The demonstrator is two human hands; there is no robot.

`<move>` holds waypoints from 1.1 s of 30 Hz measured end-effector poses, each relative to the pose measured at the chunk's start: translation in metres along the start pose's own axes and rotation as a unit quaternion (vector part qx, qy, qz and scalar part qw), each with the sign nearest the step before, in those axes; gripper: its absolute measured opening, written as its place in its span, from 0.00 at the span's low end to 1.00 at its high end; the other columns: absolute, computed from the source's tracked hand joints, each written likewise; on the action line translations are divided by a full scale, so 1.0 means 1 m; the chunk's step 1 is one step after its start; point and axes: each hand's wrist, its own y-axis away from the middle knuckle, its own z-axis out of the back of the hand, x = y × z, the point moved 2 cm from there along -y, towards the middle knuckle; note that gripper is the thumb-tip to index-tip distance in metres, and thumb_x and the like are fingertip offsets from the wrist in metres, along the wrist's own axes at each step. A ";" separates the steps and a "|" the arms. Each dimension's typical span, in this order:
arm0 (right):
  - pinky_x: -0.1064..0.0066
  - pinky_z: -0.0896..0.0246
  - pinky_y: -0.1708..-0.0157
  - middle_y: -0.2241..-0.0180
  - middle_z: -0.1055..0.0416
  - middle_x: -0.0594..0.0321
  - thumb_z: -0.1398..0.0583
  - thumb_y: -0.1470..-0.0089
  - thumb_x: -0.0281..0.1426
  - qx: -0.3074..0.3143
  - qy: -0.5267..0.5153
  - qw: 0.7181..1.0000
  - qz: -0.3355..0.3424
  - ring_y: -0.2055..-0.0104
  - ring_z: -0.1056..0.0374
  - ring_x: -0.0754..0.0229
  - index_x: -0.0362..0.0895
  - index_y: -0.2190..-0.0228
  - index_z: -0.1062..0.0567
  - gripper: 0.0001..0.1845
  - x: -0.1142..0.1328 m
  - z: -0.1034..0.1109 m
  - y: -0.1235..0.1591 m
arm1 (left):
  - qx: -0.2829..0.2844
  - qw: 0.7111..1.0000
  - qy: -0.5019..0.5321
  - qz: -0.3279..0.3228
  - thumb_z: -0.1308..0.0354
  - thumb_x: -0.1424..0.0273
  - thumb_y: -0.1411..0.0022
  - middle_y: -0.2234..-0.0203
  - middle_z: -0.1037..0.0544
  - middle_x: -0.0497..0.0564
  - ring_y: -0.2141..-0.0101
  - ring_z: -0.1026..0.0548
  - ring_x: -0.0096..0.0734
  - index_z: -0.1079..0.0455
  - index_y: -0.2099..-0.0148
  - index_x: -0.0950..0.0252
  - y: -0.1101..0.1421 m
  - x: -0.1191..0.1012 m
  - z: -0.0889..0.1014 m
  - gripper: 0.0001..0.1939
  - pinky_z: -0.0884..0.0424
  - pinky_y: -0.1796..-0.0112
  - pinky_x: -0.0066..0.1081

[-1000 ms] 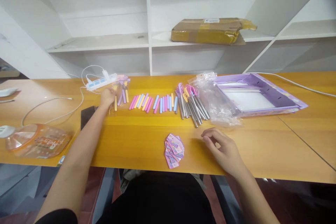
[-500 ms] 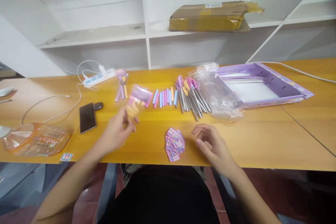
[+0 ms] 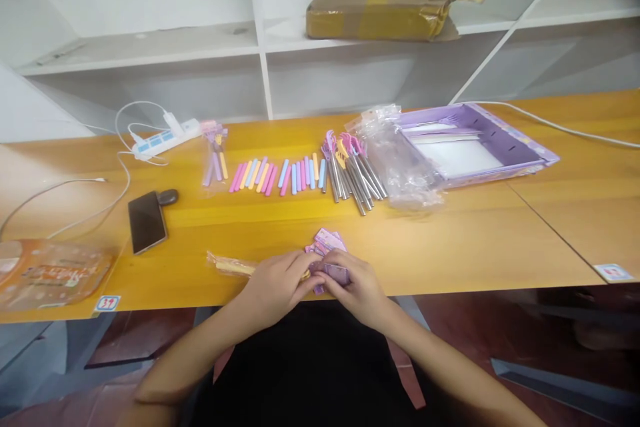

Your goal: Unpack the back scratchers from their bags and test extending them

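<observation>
Both my hands are together low on the table, at its front edge. My left hand (image 3: 283,280) is closed around a slim clear plastic packet (image 3: 233,265) with something yellow inside; its far end sticks out to the left. Close against it, my right hand (image 3: 357,283) pinches a small purple card (image 3: 337,273) at the packet's right end. The fingers hide whether card and packet are joined. Just behind the hands lies a fanned pile of pink-purple printed cards (image 3: 327,240), partly covered by them.
Behind lie a row of coloured sticks (image 3: 255,175), metal-shafted pieces with coloured heads (image 3: 355,177), clear plastic bags (image 3: 413,177) and a purple box tray (image 3: 537,159). Leftward are a bagged set (image 3: 215,163), a phone (image 3: 147,221), a power strip (image 3: 167,139) and an orange-labelled bottle (image 3: 60,273).
My left hand has brought the yellow packet from beside the coloured sticks to the front edge. My right hand has moved left to meet it and closed on the purple card. The view has shifted slightly.
</observation>
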 end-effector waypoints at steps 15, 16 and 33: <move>0.71 0.27 0.75 0.48 0.33 0.57 0.47 0.23 0.26 -0.056 -0.064 0.996 0.016 0.73 0.30 0.69 0.52 0.47 0.30 0.10 -0.012 -0.002 0.009 | -0.221 0.966 -0.101 -0.084 0.40 0.68 0.23 0.72 0.16 0.44 0.74 0.18 0.31 0.25 0.54 0.59 0.003 0.022 -0.016 0.03 0.28 0.71 0.34; 0.71 0.26 0.73 0.47 0.35 0.56 0.47 0.24 0.24 -0.047 -0.028 0.998 0.042 0.71 0.29 0.69 0.52 0.49 0.28 0.13 -0.010 -0.001 0.008 | -0.224 0.966 -0.103 -0.084 0.40 0.68 0.23 0.72 0.16 0.44 0.74 0.18 0.31 0.25 0.54 0.59 0.004 0.021 -0.016 0.03 0.28 0.71 0.34; 0.58 0.22 0.56 0.53 0.30 0.52 0.38 0.28 0.31 -0.057 0.063 0.996 0.013 0.52 0.26 0.51 0.47 0.60 0.21 0.06 0.002 0.013 0.002 | -0.227 0.961 -0.102 -0.120 0.39 0.65 0.21 0.72 0.17 0.45 0.74 0.20 0.30 0.24 0.53 0.60 0.007 0.019 -0.016 0.06 0.30 0.70 0.33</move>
